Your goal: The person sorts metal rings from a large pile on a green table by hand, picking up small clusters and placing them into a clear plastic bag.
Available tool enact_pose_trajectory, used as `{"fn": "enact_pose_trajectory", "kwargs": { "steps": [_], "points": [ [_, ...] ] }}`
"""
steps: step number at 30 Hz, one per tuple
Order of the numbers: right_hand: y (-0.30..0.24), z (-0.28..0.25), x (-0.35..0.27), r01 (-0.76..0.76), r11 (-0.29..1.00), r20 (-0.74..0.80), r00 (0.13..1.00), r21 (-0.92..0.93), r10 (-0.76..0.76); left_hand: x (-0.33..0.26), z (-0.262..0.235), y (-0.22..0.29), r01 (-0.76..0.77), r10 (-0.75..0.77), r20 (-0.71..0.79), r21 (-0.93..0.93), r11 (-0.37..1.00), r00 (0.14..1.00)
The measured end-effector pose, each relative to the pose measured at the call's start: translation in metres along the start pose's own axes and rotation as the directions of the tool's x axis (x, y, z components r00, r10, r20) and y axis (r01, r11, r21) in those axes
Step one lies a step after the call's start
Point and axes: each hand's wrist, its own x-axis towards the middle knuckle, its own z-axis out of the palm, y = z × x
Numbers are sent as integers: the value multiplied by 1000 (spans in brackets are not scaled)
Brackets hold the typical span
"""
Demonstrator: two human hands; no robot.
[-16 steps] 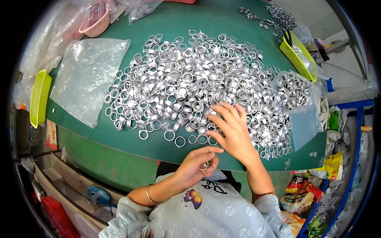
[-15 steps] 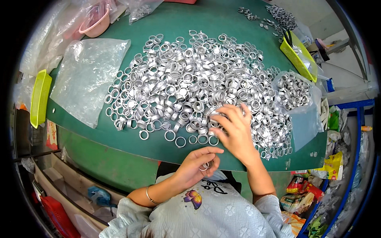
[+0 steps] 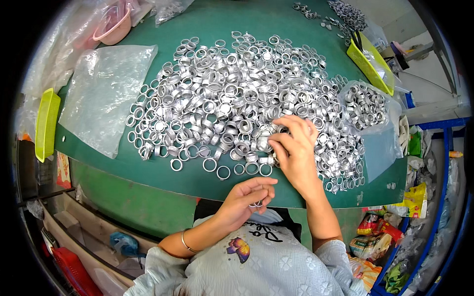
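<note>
A broad heap of silver metal rings (image 3: 222, 98) lies across the green table (image 3: 207, 182). My left hand (image 3: 249, 195), near the table's front edge, is curled around a few metal rings (image 3: 256, 203); its index finger points right, and the fingers partly hide the rings. Over the heap's front right side, my right hand (image 3: 296, 148) is bent, its thumb and index finger close together at a metal ring (image 3: 263, 143). The other fingers of that hand arch above the heap.
A clear plastic sheet (image 3: 106, 93) lies to the left, beside a yellow-green basket (image 3: 48, 123). On the right are a plastic bag of rings (image 3: 366, 106) and another yellow-green basket (image 3: 368, 61). A pink basin (image 3: 114, 32) stands at the back left; dark small parts (image 3: 348, 15) lie far right.
My right hand has shifted slightly right and its thumb and index finger have drawn together. My left hand stays near the edge, still holding rings. The view has moved slightly.
</note>
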Motion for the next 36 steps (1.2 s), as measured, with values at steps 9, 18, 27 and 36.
{"fn": "enact_pose_trajectory", "kwargs": {
  "steps": [9,18,27,36],
  "points": [
    [-6,11,-5,-89,996,15,996,22,89,1,-3,-2,-39,39,14,-29,999,999],
    [2,-2,1,-110,988,-158,979,111,127,2,0,2,-15,14,16,9,1000,1000],
    [10,-62,26,-245,787,274,956,566,101,38,6,32,94,-90,102,-39,995,991],
    [64,-33,66,-105,977,-28,993,187,113,73,54,75,-86,73,102,133,987,992]
  ]
}}
